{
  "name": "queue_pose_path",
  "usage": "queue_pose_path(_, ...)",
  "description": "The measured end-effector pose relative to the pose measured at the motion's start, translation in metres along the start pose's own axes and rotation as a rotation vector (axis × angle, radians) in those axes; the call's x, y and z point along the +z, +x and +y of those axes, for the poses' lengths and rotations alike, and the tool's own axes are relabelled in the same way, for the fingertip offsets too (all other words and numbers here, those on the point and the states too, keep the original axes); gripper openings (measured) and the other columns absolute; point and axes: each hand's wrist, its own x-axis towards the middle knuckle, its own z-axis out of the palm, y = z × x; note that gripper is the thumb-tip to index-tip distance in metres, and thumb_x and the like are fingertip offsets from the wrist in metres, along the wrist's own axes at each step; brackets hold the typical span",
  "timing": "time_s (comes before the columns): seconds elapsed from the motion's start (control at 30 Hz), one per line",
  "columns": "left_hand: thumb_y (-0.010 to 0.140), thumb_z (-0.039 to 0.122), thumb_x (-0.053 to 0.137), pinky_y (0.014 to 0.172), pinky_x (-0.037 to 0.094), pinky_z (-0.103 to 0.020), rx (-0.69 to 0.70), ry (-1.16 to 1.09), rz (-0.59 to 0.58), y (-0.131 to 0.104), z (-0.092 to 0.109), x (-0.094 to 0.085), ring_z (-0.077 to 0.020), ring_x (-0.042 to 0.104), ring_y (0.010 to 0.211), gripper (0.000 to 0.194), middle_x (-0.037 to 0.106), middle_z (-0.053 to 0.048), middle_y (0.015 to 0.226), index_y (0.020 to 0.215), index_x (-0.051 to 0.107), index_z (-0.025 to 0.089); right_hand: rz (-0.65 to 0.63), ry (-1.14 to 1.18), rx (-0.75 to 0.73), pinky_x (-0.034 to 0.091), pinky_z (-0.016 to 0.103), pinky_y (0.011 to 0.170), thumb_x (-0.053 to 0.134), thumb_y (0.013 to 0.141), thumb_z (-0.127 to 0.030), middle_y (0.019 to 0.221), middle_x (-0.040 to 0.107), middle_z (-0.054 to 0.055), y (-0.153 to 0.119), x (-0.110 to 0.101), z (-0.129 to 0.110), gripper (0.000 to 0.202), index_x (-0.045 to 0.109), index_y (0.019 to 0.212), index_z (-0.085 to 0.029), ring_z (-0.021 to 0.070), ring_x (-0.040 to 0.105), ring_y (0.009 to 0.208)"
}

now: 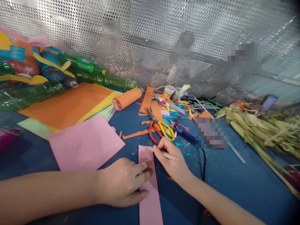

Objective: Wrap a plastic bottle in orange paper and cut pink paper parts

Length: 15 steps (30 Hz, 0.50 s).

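Observation:
A long pink paper strip lies on the blue table, running toward me. My left hand rests on it from the left, fingers apart and pressing on the paper. My right hand grips a light wooden pencil, its tip at the top end of the strip. Just beyond are scissors with one red and one yellow handle. Left of the strip sits a larger pink sheet, over a stack of coloured paper topped by an orange sheet.
Green bottles and an orange-wrapped bottle stand back left and centre. Paper scraps and a blue glue gun lie beyond my hands. Dry husks cover the right. A perforated metal screen closes the back.

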Motion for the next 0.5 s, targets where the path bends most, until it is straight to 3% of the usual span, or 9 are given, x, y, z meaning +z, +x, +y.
queue_pose_path(0.5, 0.089, 0.035, 0.040, 0.049, 0.051, -0.032, 0.002, -0.018, -0.010, -0.0008, 0.0005, -0.0004, -0.0193, 0.065, 0.062, 0.036, 0.062, -0.015, 0.110, 0.112, 0.054, 0.010, 0.035, -0.029, -0.027, 0.028, 0.021, 0.047, 0.049, 0.081, -0.025, 0.054, 0.032, -0.007, -0.0003, -0.0078, 0.0016, 0.025, 0.032, 0.063, -0.021, 0.0083, 0.031, 0.049)
